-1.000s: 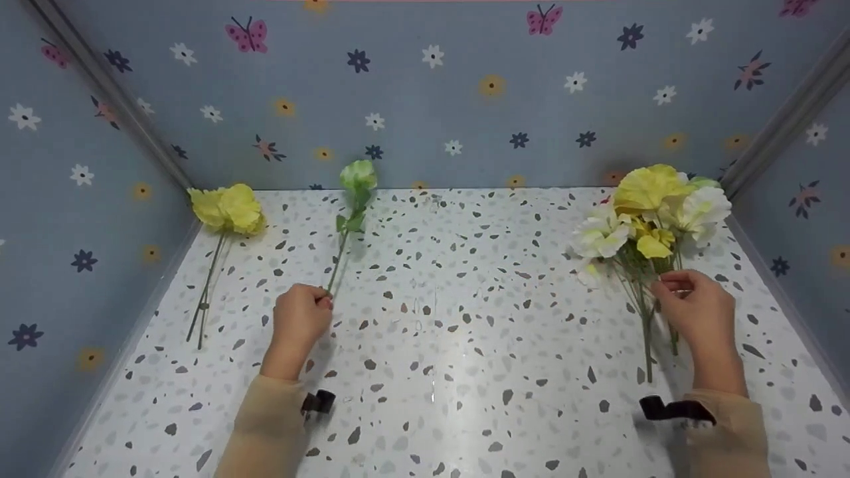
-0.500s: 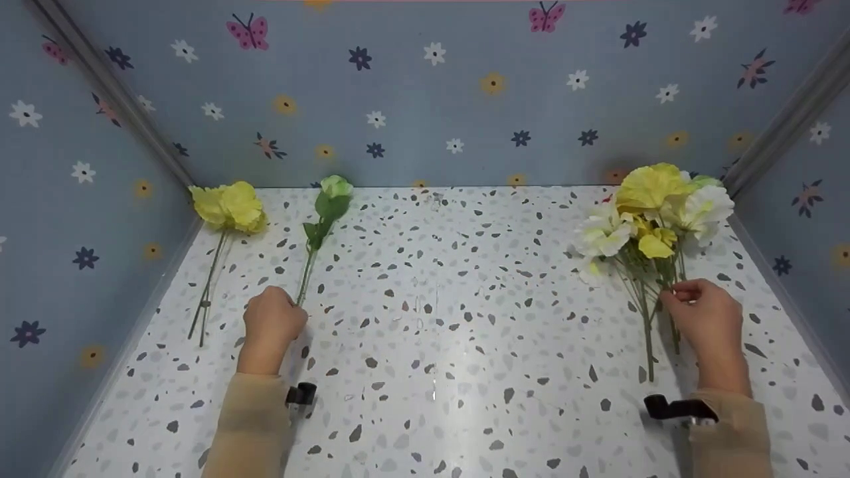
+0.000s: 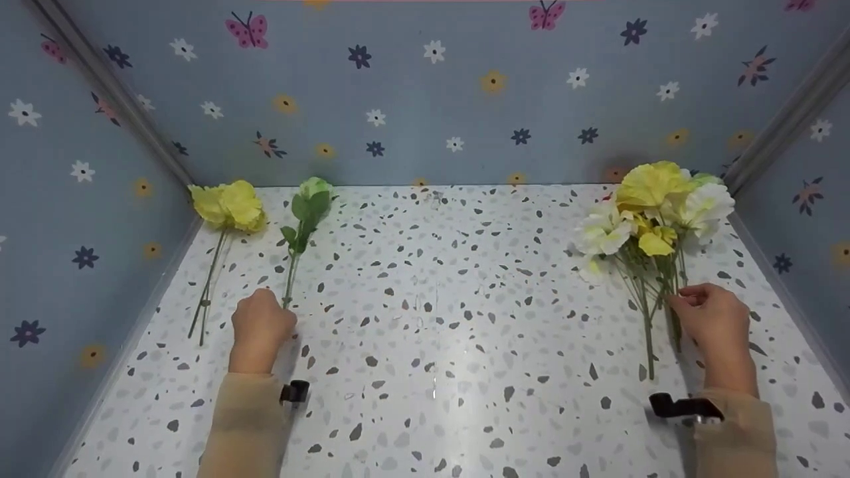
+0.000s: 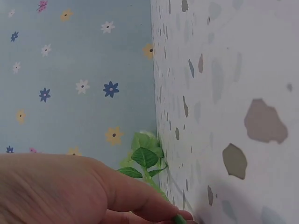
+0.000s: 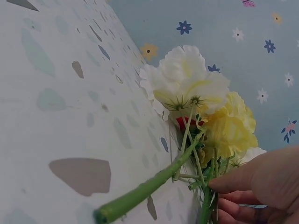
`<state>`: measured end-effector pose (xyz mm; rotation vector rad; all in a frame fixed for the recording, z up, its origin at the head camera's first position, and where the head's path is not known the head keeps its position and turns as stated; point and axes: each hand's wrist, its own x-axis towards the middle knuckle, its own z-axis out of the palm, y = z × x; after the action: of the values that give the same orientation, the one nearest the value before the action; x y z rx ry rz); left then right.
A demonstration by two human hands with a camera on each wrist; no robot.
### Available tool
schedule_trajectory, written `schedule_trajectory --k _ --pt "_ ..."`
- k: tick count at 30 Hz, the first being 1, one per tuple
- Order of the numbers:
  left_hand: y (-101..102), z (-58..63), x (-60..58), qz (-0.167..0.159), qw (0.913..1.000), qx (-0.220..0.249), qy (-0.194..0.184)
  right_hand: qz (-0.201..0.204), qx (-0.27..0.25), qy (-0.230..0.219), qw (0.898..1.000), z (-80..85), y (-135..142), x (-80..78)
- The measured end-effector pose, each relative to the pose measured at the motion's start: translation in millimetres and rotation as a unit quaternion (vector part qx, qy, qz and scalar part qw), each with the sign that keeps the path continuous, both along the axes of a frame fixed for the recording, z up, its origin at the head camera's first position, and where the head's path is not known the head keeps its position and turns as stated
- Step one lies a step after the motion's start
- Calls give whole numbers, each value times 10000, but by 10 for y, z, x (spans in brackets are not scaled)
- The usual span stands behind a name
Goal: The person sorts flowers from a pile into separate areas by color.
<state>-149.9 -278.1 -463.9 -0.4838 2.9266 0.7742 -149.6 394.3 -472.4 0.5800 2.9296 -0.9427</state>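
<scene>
In the head view my left hand pinches the lower stem of a pale green artificial flower, whose bloom points to the back wall. Its leaves show beyond my fingers in the left wrist view. Just left of it, two yellow artificial flowers lie with their stems toward me. At the right, my right hand pinches a green stem at the right side of a bunch of yellow and white artificial flowers. A thick cut stem crosses in front of the bunch in the right wrist view.
The speckled white tabletop spreads between my hands. Blue patterned panels stand at the back, left and right. The bunch lies close to the back right corner, the yellow pair near the back left.
My left hand has moved left with the pale green flower, bringing it nearer the yellow pair and lower toward the table. My right hand has slid slightly right and toward me along the stems.
</scene>
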Motion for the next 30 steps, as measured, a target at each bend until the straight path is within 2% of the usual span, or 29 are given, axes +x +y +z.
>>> schedule_trajectory --k 9,18,30 --pt "27 -9 -4 -64 9999 -67 63 68 -152 -40 9999 12 10 -21" --pt "74 -34 -41 -168 9994 38 290 311 -51 233 9992 -43 51 -15" --pt "115 -38 -37 -203 9990 -19 407 379 -124 97 9992 -53 83 -37"
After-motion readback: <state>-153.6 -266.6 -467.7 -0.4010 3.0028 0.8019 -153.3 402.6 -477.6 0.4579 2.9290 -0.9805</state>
